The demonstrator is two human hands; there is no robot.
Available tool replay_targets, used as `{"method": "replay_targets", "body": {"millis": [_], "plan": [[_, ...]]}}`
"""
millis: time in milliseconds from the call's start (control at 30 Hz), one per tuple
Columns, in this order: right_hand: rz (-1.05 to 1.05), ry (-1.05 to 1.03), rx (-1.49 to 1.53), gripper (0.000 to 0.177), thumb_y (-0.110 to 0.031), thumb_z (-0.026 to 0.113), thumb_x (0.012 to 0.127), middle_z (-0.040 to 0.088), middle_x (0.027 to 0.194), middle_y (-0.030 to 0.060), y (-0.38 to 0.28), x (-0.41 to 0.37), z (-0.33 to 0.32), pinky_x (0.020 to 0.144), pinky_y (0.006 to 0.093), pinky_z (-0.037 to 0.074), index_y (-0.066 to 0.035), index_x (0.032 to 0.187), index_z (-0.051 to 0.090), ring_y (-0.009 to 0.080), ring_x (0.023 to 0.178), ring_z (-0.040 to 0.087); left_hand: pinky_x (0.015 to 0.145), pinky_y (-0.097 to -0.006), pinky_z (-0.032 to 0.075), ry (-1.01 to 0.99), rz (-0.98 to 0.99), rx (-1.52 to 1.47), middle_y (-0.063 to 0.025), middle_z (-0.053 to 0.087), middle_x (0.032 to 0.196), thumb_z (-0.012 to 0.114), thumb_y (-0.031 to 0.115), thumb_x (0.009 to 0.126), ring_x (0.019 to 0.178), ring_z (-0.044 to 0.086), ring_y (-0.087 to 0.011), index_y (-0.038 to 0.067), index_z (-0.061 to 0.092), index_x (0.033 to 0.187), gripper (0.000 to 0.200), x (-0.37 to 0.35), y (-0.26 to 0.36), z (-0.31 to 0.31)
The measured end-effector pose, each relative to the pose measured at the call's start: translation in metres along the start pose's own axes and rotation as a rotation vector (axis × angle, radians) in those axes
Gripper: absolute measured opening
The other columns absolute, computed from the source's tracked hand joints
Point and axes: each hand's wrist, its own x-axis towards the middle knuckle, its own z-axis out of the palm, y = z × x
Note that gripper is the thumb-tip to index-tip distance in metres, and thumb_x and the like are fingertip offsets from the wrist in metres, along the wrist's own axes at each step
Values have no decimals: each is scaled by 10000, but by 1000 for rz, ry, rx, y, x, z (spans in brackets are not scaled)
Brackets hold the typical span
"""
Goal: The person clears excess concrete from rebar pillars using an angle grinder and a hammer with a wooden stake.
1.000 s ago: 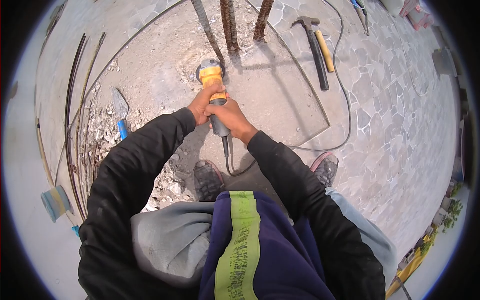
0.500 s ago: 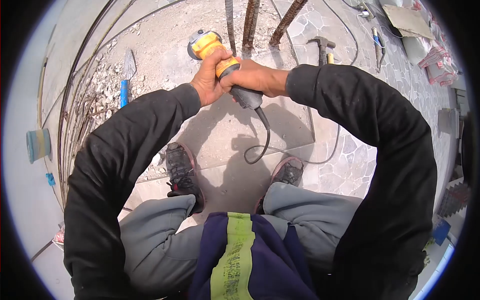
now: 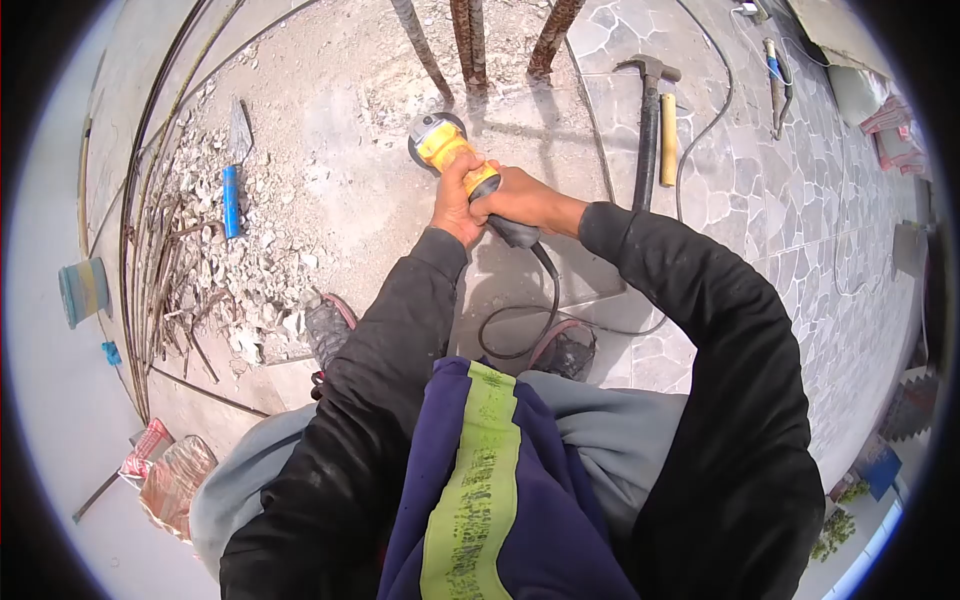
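Both my hands grip a yellow and black angle grinder (image 3: 447, 145). My left hand (image 3: 459, 203) wraps round the yellow body just behind its head. Further back, my right hand (image 3: 530, 200) is closed on the dark rear handle, and a black cord (image 3: 548, 265) runs from there down to a loop near my shoe. The grinder's head points away from me, its disc at the far left side. Just beyond it stand rusty rebar bars (image 3: 470, 45), with the nearest bar (image 3: 425, 55) coming down close to the head.
On the right lie a hammer (image 3: 648, 130), a yellow stick (image 3: 668, 140) and a blue-handled tool (image 3: 773, 75) on patterned paving. Rubble (image 3: 265, 270), a blue-handled trowel (image 3: 232, 200) and thin rods (image 3: 130, 220) are on the left. Bags (image 3: 170, 475) sit at lower left.
The grinder and both my hands have moved lower and to the right in view, while the rebar has shifted slightly up and left. Both hands keep their grip.
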Motion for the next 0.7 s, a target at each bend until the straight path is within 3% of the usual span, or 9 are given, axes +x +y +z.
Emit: {"method": "replay_targets", "body": {"millis": [167, 467, 700], "plan": [[48, 19, 91, 435, -142, 734, 697, 653, 882, 84, -1, 9, -6, 652, 306, 492, 48, 1071, 619, 167, 758, 627, 710, -342, 576, 13, -7, 26, -116, 673, 885, 709, 204, 819, 755, 674, -214, 49, 570, 1033, 298, 10, 4, 8], [106, 0, 162, 520, -140, 734, 709, 646, 884, 73, -10, 8, -7, 663, 299, 508, 42, 1166, 567, 159, 753, 627, 656, -330, 558, 50, -29, 58, -94, 659, 853, 691, 175, 830, 715, 668, -199, 25, 583, 996, 248, 10, 12, 15], [5, 48, 112, 562, -150, 730, 723, 643, 972, 85, 7, 11, -9, 759, 292, 506, 35, 1209, 516, 153, 847, 623, 692, -338, 560, 19, -30, 89, -90, 663, 867, 683, 183, 840, 753, 673, -198, 27, 584, 1016, 256, 12, 5, 12]]}}
